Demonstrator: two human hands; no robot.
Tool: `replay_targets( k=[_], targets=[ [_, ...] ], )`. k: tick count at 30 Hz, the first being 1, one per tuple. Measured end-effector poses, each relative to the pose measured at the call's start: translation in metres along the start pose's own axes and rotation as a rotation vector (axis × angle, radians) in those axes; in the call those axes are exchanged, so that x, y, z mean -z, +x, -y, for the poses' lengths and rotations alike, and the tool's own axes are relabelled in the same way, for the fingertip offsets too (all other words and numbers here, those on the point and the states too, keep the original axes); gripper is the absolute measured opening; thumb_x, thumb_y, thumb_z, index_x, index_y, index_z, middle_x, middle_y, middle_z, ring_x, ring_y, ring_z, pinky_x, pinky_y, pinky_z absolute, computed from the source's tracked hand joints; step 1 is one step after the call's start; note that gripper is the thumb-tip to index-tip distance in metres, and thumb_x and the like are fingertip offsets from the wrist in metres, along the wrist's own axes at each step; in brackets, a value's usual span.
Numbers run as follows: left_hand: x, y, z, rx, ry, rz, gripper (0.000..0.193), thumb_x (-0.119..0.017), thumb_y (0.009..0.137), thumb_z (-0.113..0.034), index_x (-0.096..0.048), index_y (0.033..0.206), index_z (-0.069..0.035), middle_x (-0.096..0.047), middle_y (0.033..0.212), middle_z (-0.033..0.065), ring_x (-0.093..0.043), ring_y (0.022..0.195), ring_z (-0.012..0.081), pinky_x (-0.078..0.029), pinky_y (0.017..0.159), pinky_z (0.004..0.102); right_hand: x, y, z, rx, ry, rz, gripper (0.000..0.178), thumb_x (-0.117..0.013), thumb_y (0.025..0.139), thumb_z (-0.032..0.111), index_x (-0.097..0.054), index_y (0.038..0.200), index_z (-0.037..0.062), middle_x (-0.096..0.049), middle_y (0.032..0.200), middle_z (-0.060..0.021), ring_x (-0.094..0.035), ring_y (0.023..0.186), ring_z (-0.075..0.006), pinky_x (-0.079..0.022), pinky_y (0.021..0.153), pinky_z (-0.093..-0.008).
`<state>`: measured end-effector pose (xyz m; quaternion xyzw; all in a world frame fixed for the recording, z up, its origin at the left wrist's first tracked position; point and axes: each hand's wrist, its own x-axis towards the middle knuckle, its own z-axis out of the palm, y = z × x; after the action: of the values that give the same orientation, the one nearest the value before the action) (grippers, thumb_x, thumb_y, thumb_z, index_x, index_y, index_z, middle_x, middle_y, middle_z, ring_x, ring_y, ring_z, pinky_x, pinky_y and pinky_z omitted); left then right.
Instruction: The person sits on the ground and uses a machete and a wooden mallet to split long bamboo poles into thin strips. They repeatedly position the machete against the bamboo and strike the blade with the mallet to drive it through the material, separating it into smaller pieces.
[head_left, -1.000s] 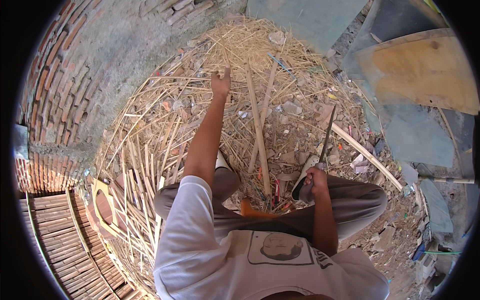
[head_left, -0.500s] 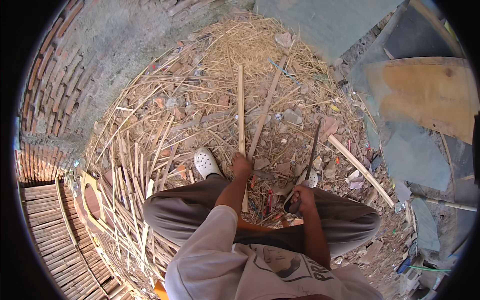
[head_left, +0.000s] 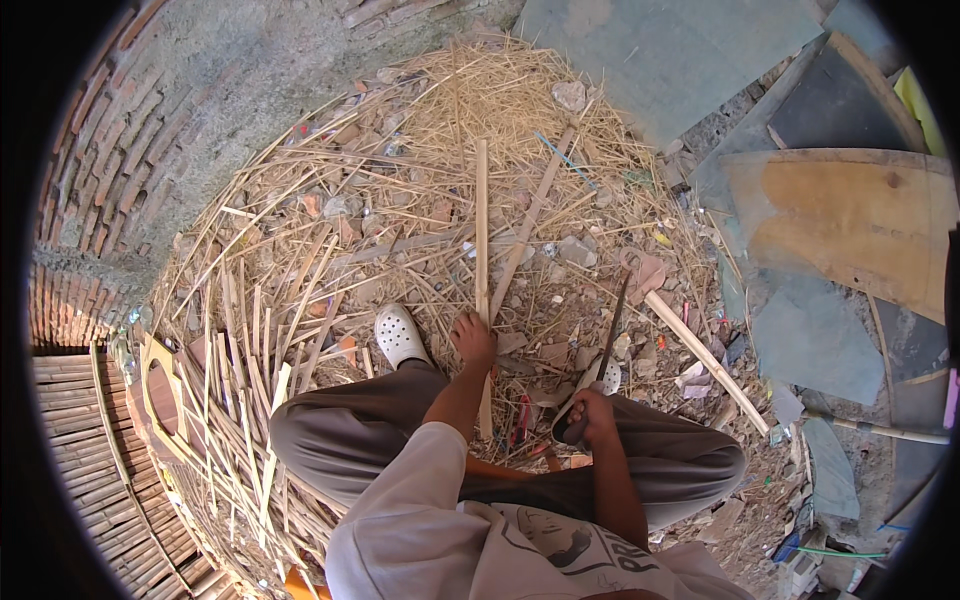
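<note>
My left hand (head_left: 473, 338) is closed around a long, pale bamboo strip (head_left: 483, 220) that points away from me between my feet. The strip's near end shows below the hand. In my right hand (head_left: 590, 415) is the handle of a machete (head_left: 614, 335). Its long dark blade points away and slightly right, apart from the strip. A second, greyer wooden strip (head_left: 535, 205) lies slanted on the ground just right of the held one. My white clog (head_left: 401, 335) shows on the left; the other is partly hidden behind the right hand and blade.
Loose split strips (head_left: 255, 375) pile up at my left beside a bamboo slat panel (head_left: 95, 450). Straw (head_left: 490, 95) and rubble cover the ground ahead. A pale stick (head_left: 705, 360) lies to my right, near a brown board (head_left: 840, 215) and grey sheets (head_left: 820, 330). A brick wall (head_left: 110, 180) stands left.
The whole view has shifted slightly. My hands keep nearly the same places, the left on the bamboo strip and the right on the machete.
</note>
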<state>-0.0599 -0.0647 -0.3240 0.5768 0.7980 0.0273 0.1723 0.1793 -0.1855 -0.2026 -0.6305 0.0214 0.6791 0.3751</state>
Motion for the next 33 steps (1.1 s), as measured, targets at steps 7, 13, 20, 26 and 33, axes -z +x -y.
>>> replay_targets(
  k=[7, 13, 20, 26, 33],
  targets=[
    [0.002, 0.004, -0.004, 0.065, -0.092, 0.061, 0.054, -0.074, 0.081, -0.016, -0.048, 0.126, -0.002, -0.056, 0.117, 0.0173, -0.056, 0.11, 0.035, -0.045, 0.092, 0.0496, -0.002, -0.002, 0.0, -0.031, 0.005, 0.012, 0.014, -0.059, 0.08, 0.007, -0.051, 0.069, 0.0076, -0.046, 0.055, -0.0029, -0.046, 0.044, -0.018, -0.044, 0.047, -0.0371],
    [-0.014, 0.013, 0.007, -0.023, -0.168, 0.034, 0.049, -0.073, 0.082, -0.015, -0.049, 0.122, 0.0, -0.062, 0.105, 0.0216, -0.065, 0.096, 0.0359, -0.056, 0.076, 0.0454, -0.01, -0.017, 0.006, 0.033, 0.024, 0.034, 0.014, -0.059, 0.08, 0.008, -0.052, 0.068, 0.007, -0.047, 0.056, -0.0029, -0.047, 0.044, -0.0176, -0.044, 0.046, -0.037],
    [0.056, 0.021, 0.002, 0.239, -0.958, 0.273, 0.044, -0.073, 0.082, -0.022, -0.052, 0.11, 0.005, -0.063, 0.087, 0.0151, -0.064, 0.078, 0.0235, -0.052, 0.069, 0.0384, 0.007, 0.004, -0.007, 0.056, 0.122, 0.073, 0.014, -0.061, 0.08, 0.011, -0.054, 0.069, 0.0059, -0.05, 0.06, -0.0047, -0.048, 0.049, -0.0176, -0.042, 0.048, -0.0349],
    [0.217, 0.019, -0.036, 0.152, -0.708, 0.393, 0.057, -0.082, 0.074, -0.035, -0.059, 0.105, 0.006, -0.06, 0.083, 0.0096, -0.056, 0.066, 0.017, -0.046, 0.058, 0.0324, -0.006, 0.002, 0.0, 0.056, 0.237, 0.186, 0.014, -0.06, 0.081, 0.01, -0.051, 0.071, 0.0086, -0.048, 0.059, -0.0016, -0.046, 0.048, -0.0159, -0.04, 0.048, -0.0338],
    [0.406, -0.042, 0.065, 0.052, -0.779, 0.232, 0.025, -0.068, 0.085, -0.013, -0.06, 0.104, 0.0, -0.052, 0.068, -0.0014, -0.045, 0.052, 0.0069, -0.037, 0.045, 0.022, -0.023, -0.004, -0.006, 0.087, 0.297, 0.177, 0.013, -0.061, 0.079, 0.007, -0.052, 0.07, 0.0073, -0.05, 0.058, -0.0023, -0.047, 0.046, -0.0158, -0.042, 0.047, -0.0339]
  ],
)
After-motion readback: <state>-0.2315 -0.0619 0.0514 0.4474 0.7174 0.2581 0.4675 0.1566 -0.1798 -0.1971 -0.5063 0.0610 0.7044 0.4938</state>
